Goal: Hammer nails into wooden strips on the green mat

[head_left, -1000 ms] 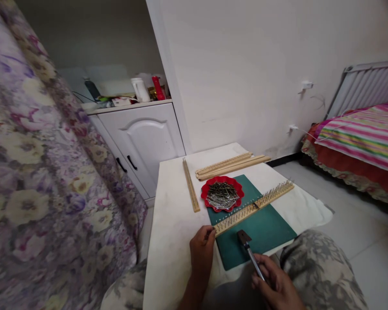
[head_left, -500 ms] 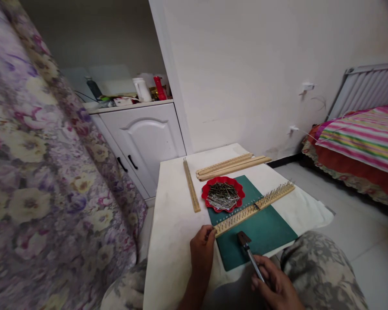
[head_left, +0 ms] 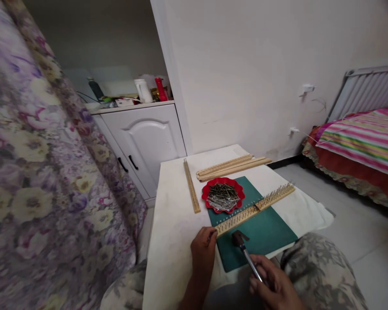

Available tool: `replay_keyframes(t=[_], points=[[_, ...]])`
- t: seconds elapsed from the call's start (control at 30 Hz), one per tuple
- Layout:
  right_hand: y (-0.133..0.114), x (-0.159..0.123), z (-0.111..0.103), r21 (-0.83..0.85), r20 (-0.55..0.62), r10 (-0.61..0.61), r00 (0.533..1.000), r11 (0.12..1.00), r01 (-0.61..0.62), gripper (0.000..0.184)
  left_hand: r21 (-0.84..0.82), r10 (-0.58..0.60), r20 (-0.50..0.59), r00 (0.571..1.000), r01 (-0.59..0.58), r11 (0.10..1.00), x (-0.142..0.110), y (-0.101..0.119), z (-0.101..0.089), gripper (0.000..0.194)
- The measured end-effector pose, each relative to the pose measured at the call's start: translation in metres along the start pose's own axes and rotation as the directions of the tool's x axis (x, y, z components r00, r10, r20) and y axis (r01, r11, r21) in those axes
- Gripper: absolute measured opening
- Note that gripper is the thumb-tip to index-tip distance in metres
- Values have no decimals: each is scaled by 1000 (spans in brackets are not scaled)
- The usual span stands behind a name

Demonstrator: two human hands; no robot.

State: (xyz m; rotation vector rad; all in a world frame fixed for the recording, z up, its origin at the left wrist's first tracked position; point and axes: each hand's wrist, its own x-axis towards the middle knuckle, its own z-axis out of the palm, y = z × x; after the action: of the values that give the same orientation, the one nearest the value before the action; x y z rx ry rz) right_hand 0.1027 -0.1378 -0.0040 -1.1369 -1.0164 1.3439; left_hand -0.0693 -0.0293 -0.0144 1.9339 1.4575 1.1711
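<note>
My right hand (head_left: pixel 273 280) is wrapped round the handle of a hammer (head_left: pixel 242 244), whose dark head hovers over the front part of the green mat (head_left: pixel 261 237). A wooden strip (head_left: pixel 237 218) studded with rows of upright nails lies slantwise across that mat. At the strip's near left end, my left hand (head_left: pixel 203 246) is closed in a pinch; whether a nail is between the fingertips cannot be seen. Behind the strip, a red scalloped bowl (head_left: pixel 205 189) full of loose nails (head_left: pixel 223 196) rests partly on the mat.
Another narrow wooden strip (head_left: pixel 191 185) lies left of the bowl on the white table (head_left: pixel 171 241). More wooden strips (head_left: pixel 233 168) lie at the back. A floral curtain (head_left: pixel 67 172) hangs at left, a white cabinet (head_left: pixel 148 142) stands behind, and a bed (head_left: pixel 358 150) is at right.
The hammer head has shifted slightly left and turned, and my right hand has moved a little left with it. My left hand stays at the strip's end.
</note>
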Motion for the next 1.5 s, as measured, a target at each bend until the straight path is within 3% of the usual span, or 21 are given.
replay_keyframes(t=[0.23,0.37,1.17,1.33,1.5], points=[[-40,16,26,-95,147,23,989,995,-9,31,-8,4,31,999,-4,1000,0,2,-2,20],[-50,24,36,-121,151,-65,986,989,84,27,0,-7,41,999,7,1000,0,1,-2,19],[-50,30,39,-203,206,-56,977,974,98,24,-95,-34,12,999,35,995,3,-2,-2,15],[-44,24,28,-164,209,-53,977,982,88,25,-116,-39,26,999,42,992,4,2,-3,16],[-19,11,6,-76,141,10,990,997,1,33,-100,-62,54,997,67,993,4,4,-6,13]])
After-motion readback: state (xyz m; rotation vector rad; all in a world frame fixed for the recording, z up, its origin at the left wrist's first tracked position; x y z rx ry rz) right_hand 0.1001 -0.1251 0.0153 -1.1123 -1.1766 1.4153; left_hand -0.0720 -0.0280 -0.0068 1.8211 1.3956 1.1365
